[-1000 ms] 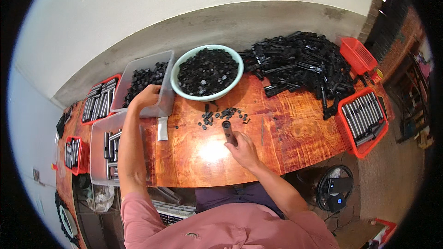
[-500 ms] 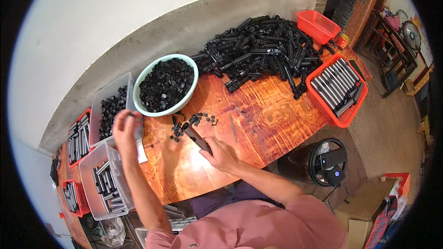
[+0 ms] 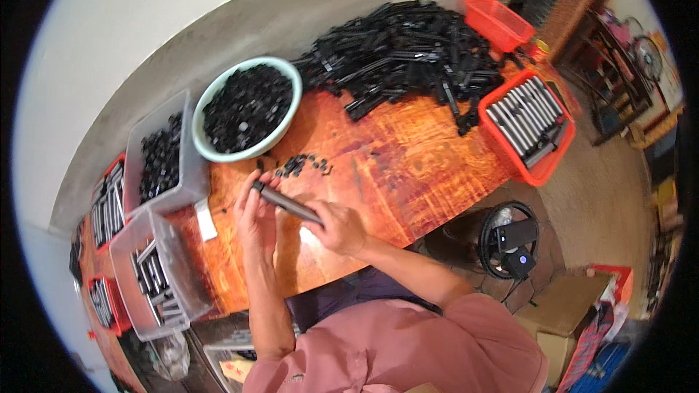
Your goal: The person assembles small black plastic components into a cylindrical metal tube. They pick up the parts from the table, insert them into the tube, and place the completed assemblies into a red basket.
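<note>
A dark grey metal tube (image 3: pixel 293 207) slants over the table in front of me. My right hand (image 3: pixel 339 228) is wrapped round its near end. At the far end, the fingers of my left hand (image 3: pixel 256 220) are closed on a small black cap (image 3: pixel 258 186), which meets the tube's mouth. Whether the cap is seated cannot be seen, as fingers partly cover it. Several small black caps (image 3: pixel 297 166) lie loose just beyond the tube. Behind them stands a pale green basin (image 3: pixel 297 105) heaped with small black parts.
A pile of black tubular parts (image 3: pixel 408 54) lies along the wall. A red basket (image 3: pixel 535 175) of silver tubes stands at right, an empty red basket (image 3: pixel 502 25) behind it. To the left are a clear bin (image 3: pixel 191 189) of black parts and another clear bin (image 3: pixel 182 276) with tubes.
My left hand has come from beside the clear bin to the tube's far end, bringing a small dark piece. The tube has tilted flatter and points more to the left. The whole view has shifted slightly.
</note>
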The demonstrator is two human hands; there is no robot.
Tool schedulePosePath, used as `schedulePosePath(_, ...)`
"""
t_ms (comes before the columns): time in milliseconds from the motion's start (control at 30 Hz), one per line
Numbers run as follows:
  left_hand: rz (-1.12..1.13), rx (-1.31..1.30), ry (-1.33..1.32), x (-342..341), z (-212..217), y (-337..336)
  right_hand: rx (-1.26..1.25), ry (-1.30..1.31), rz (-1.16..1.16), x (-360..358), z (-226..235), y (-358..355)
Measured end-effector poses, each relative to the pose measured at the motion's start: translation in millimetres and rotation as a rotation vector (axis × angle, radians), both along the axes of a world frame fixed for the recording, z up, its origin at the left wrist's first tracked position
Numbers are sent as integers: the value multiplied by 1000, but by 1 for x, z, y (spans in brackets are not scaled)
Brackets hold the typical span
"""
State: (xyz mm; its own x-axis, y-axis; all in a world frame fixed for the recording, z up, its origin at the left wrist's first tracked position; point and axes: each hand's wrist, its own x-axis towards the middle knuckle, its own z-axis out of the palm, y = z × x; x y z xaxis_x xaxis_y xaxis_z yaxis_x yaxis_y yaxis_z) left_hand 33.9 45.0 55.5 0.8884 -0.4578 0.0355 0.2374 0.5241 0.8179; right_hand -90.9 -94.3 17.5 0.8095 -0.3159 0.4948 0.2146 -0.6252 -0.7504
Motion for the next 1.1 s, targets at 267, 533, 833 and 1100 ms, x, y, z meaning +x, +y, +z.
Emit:
schedulePosePath(267,-85,-99,-22,-6,-3,4,53,-26,49,1,-9,2)
schedulePosePath(533,-172,-141,-27,-15,6,5,166,30,109,-1,-12,1)
schedulePosePath(833,-245,-185,-19,-30,11,-5,234,134,139,-3,-15,-3)
schedulePosePath(1100,-219,16,-162,-39,15,0,202,57,171,-3,-23,-3)
